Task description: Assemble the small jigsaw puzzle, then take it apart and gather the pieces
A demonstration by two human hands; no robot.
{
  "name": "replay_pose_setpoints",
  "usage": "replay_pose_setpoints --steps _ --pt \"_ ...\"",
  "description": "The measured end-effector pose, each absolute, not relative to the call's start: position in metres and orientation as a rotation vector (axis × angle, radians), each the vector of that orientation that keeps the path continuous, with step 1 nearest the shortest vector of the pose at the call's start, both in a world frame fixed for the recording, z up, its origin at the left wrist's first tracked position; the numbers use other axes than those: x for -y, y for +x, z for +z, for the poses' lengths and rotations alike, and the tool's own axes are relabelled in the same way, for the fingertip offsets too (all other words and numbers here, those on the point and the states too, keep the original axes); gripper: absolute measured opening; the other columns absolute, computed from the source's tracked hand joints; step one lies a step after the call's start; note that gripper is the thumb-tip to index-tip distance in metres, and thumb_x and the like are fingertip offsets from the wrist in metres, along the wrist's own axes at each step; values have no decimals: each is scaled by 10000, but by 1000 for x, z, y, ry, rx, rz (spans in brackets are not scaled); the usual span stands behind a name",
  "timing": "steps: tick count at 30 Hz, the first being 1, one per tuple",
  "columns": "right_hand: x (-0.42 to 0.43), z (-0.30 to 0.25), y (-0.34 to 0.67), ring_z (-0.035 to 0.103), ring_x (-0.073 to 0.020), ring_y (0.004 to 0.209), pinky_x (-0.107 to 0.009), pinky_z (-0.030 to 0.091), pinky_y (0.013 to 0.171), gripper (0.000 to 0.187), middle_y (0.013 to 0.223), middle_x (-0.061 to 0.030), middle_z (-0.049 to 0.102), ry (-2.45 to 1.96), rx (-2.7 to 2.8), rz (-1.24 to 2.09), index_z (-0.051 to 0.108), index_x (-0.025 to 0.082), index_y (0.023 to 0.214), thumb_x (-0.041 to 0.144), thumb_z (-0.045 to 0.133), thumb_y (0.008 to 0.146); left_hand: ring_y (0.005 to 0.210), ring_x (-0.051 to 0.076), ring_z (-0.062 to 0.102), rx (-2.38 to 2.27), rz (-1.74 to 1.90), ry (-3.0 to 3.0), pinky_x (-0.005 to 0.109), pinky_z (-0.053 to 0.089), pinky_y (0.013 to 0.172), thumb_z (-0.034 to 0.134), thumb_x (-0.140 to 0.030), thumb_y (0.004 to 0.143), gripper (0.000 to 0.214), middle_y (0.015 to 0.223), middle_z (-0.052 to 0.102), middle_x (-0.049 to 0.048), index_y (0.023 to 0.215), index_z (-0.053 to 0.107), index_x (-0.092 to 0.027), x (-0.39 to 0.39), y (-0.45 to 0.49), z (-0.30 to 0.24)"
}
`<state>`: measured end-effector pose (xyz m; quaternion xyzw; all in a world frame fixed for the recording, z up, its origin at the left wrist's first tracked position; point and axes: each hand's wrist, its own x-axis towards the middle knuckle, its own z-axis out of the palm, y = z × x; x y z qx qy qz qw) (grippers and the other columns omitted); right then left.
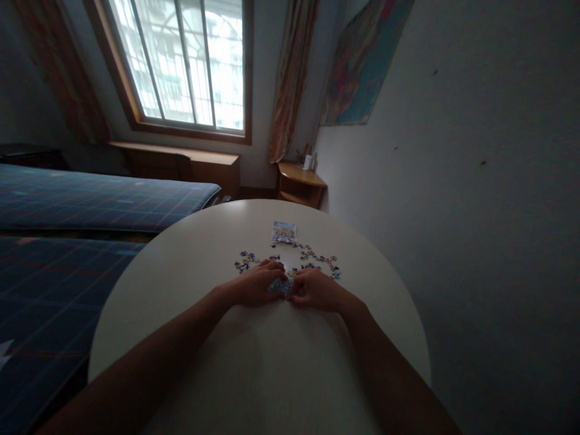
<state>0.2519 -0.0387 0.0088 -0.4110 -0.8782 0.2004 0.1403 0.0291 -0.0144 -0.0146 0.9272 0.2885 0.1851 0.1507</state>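
Note:
A small joined patch of blue jigsaw puzzle (280, 286) lies on the round white table between my two hands. My left hand (259, 283) rests at its left side, fingers curled over the far edge and thumb at the near edge, gripping it. On the other side, my right hand (317, 289) is closed in a pinch against the patch's right edge, on what looks like a puzzle piece, mostly hidden by the fingers. Loose puzzle pieces (245, 261) lie beyond my left hand. More loose pieces (312, 255) spread in an arc beyond my right hand.
A small picture card or packet (284, 232) lies beyond the pieces. The round table (181, 266) stands beside two beds with plaid covers (104, 196) at left and a white wall (475, 229) at right. A corner shelf (301, 175) stands behind it.

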Motion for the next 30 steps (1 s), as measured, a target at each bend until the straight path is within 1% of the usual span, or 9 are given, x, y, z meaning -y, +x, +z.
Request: replay_pose_setpoints --steps 3,9,21,26,30 --pt "38 6 252 565 -113 646 -217 384 629 54 710 0 643 -1181 2536 578 706 176 704 220 683 726 1231 272 459 -816 536 2657 407 364 1073 665 -341 835 356 1257 555 101 1160 608 -209 14 28 -15" --pt "37 5 252 541 -98 612 -207 355 591 39 679 12 624 -1184 2524 589 695 164 705 190 667 715 1218 271 462 -785 533 2687 396 363 1077 694 -380 805 441 1263 548 105 1194 599 -195 14 26 -17" --pt "38 7 252 548 -104 612 -207 350 578 52 695 5 636 -1229 2494 619 711 172 715 216 685 726 1226 284 472 -816 507 2663 420 377 1065 671 -374 828 395 1282 551 113 1178 605 -204 15 26 -12" --pt "37 5 250 533 -99 599 -209 341 574 83 679 5 635 -1245 2491 602 693 164 720 233 663 757 1255 273 460 -811 527 2680 413 366 1075 597 -296 868 350 1286 561 98 1209 596 -220 12 24 -16" --pt "36 3 249 520 -97 594 -212 332 571 136 684 -4 635 -1262 2474 561 690 158 724 281 676 780 1228 259 489 -870 534 2681 409 372 1069 548 -236 883 324 1274 580 96 1200 600 -201 4 17 -15"
